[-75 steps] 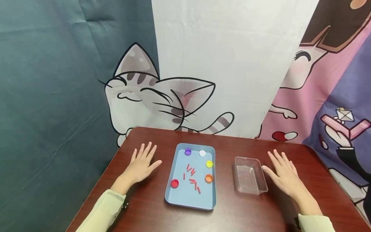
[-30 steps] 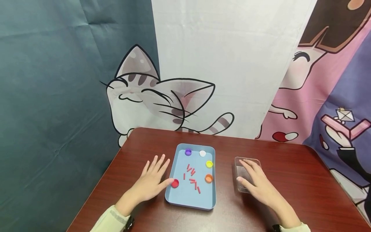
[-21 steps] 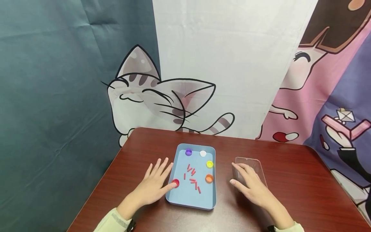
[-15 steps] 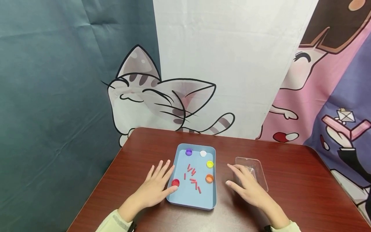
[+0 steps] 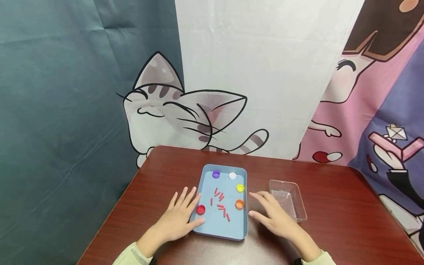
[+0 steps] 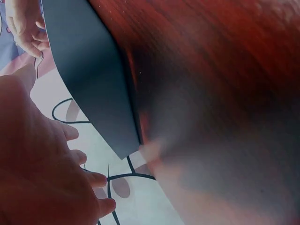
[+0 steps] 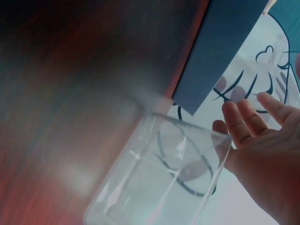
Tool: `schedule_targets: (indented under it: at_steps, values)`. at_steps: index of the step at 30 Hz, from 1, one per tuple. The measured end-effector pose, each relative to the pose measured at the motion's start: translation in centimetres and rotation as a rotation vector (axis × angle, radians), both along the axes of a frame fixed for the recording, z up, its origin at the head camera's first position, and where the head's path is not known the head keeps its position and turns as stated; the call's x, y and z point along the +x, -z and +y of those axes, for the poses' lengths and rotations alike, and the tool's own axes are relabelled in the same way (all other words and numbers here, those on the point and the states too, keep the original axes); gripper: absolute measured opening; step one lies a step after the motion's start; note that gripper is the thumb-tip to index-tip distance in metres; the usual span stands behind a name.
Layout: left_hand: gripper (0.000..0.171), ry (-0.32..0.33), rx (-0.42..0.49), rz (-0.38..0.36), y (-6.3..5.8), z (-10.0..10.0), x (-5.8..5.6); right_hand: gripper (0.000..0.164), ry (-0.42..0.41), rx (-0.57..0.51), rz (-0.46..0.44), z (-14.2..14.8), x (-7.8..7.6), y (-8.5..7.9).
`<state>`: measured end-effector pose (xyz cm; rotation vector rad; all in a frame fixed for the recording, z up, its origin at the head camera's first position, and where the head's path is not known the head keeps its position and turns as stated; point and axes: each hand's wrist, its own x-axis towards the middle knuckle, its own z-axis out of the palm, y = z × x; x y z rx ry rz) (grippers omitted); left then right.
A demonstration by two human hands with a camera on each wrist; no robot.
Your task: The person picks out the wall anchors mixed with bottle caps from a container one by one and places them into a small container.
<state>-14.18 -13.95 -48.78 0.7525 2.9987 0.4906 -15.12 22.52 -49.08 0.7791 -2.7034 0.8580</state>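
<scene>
A shallow blue tray [image 5: 212,229] lies on the table, holding several short red sticks [image 5: 224,212]. Small round cups sit along its edges: red [image 5: 200,209], purple [image 5: 216,174], white [image 5: 232,176], yellow [image 5: 240,188] and orange [image 5: 239,204]. My left hand [image 5: 175,221], fingers spread, hovers at the tray's left side, its thumb overlapping the near left corner. To the right, my right hand [image 5: 276,219] has its fingertips close to the tray's right rim. Both palms hold nothing in the wrist views, where the left hand [image 6: 42,154] and right hand [image 7: 272,154] hang beside the tray wall.
A clear plastic box [image 5: 293,202] stands right of the tray, just behind my right hand and partly covered by it. The brown table [image 5: 334,206] ends at the back against a printed cloth [image 5: 228,125] with a cartoon cat.
My left hand has moved right and nearer to me, reaching the tray's left edge. The right hand has travelled left from beyond the clear box, across it, to the tray's right side.
</scene>
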Motion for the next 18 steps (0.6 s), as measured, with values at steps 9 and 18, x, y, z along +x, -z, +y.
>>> schedule_targets:
  at_steps: [9,18]
  values:
    - [0.086,0.002,-0.025,-0.032,0.3,0.2,0.2,0.056,-0.065,-0.003,-0.006,-1.2,0.0,0.1]
    - [0.089,0.014,-0.059,-0.058,0.5,0.3,0.3,0.050,-0.161,-0.025,-0.016,-2.5,-0.2,0.2]
